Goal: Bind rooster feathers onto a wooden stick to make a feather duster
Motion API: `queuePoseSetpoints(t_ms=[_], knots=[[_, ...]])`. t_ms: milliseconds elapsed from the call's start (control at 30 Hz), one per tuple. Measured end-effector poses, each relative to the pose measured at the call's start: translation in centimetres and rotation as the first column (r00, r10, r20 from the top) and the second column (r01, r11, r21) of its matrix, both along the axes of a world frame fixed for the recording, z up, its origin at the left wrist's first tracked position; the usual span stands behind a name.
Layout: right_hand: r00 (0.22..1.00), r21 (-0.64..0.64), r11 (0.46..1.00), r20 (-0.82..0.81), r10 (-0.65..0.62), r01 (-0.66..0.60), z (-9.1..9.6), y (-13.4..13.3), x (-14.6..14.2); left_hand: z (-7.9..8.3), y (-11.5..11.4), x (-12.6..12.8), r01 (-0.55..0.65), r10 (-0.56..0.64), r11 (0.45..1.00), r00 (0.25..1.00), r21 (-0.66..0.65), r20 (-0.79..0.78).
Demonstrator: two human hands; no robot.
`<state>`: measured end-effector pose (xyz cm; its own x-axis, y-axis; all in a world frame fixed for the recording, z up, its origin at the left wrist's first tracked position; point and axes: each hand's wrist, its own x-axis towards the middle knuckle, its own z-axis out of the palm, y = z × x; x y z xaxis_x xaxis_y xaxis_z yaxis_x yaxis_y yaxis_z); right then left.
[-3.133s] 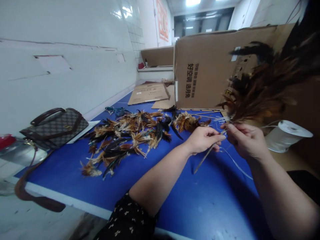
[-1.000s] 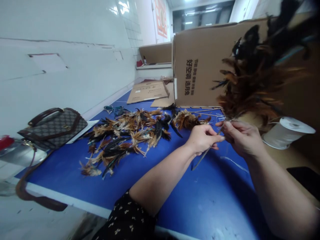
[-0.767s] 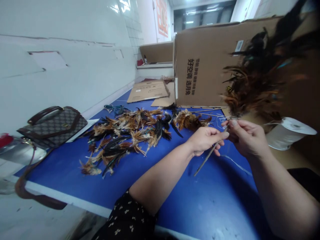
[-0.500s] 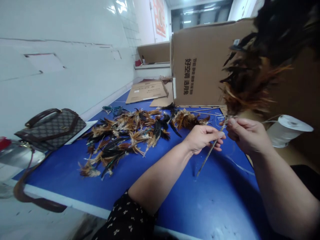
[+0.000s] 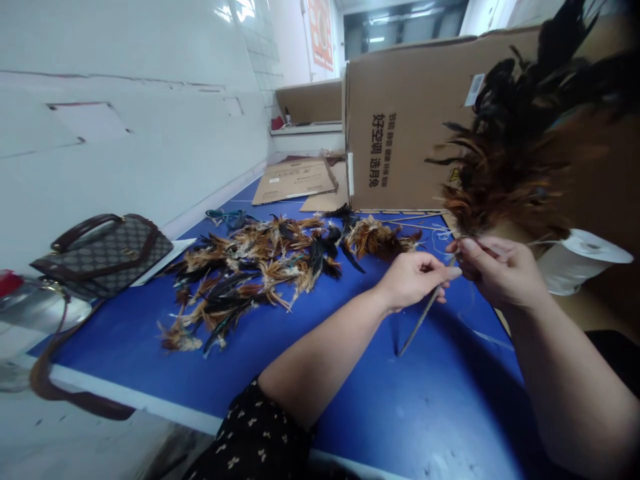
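My left hand [image 5: 411, 280] is closed in a pinch on a thin stick [image 5: 419, 320] that slants down to the blue table [image 5: 210, 373]. My right hand [image 5: 495, 272] grips the same stick higher up, at the base of a big bunch of brown and black feathers [image 5: 515, 153] bound to it. A thin white string [image 5: 480, 332] trails from my hands across the table. Loose feather bundles [image 5: 260, 267] lie in a heap left of my hands.
A spool of white string [image 5: 580, 261] stands at the right. A large cardboard box [image 5: 405, 127] stands behind the heap, with flat cardboard [image 5: 295, 181] beside it. A brown patterned handbag [image 5: 103, 253] rests at the table's left edge by the white wall.
The feather bunch has turned and swayed above my right hand. Both hands have stayed together on the stick, shifting only slightly.
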<state>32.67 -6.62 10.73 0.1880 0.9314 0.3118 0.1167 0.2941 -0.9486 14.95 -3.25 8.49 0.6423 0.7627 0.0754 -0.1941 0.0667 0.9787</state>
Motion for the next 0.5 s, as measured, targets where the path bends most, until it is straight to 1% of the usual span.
queuePoseSetpoints(t_ms=[33, 67, 100, 133, 200, 300, 367, 433, 500], knots=[[0.999, -0.003, 1.0, -0.031, 0.018, -0.018, 0.1, -0.1, 0.0, 0.2, 0.1, -0.2, 0.111, -0.108, 0.991, 0.993, -0.072, 0.037], [0.998, -0.009, 0.999, -0.054, 0.036, -0.036, 0.2, -0.1, 0.0, 0.4, 0.2, -0.3, 0.183, -0.176, 0.976, 0.982, -0.115, 0.068], [0.996, -0.012, 0.999, -0.069, 0.05, -0.051, 0.3, -0.1, -0.1, 0.6, 0.3, -0.5, 0.218, -0.207, 0.967, 0.974, -0.136, 0.087], [0.995, -0.014, 0.997, -0.075, 0.07, -0.071, 0.4, -0.1, -0.1, 0.8, 0.4, -0.6, 0.221, -0.21, 0.964, 0.974, -0.147, 0.091], [0.993, -0.003, 0.995, -0.067, 0.101, -0.101, 0.5, -0.1, 0.0, 1.0, 0.5, -0.8, 0.159, -0.149, 0.972, 0.987, -0.175, 0.067], [0.999, 0.001, 0.999, -0.007, 0.05, -0.05, 0.6, 0.1, 0.1, 0.8, 0.5, -0.6, 0.004, 0.0, 0.983, 1.0, -0.184, 0.019], [1.0, -0.014, 1.0, 0.027, 0.002, -0.002, 0.4, 0.2, 0.2, 0.2, 0.5, -0.2, -0.117, 0.12, 0.985, 0.993, -0.129, 0.014], [0.999, -0.033, 0.999, 0.047, -0.02, 0.021, 0.3, 0.3, 0.2, -0.4, 0.5, 0.2, -0.233, 0.233, 0.972, 0.973, -0.035, 0.002], [0.998, -0.017, 1.0, 0.058, -0.021, 0.022, 0.1, 0.3, 0.2, -0.7, 0.4, 0.4, -0.305, 0.306, 0.952, 0.952, 0.037, -0.021]])
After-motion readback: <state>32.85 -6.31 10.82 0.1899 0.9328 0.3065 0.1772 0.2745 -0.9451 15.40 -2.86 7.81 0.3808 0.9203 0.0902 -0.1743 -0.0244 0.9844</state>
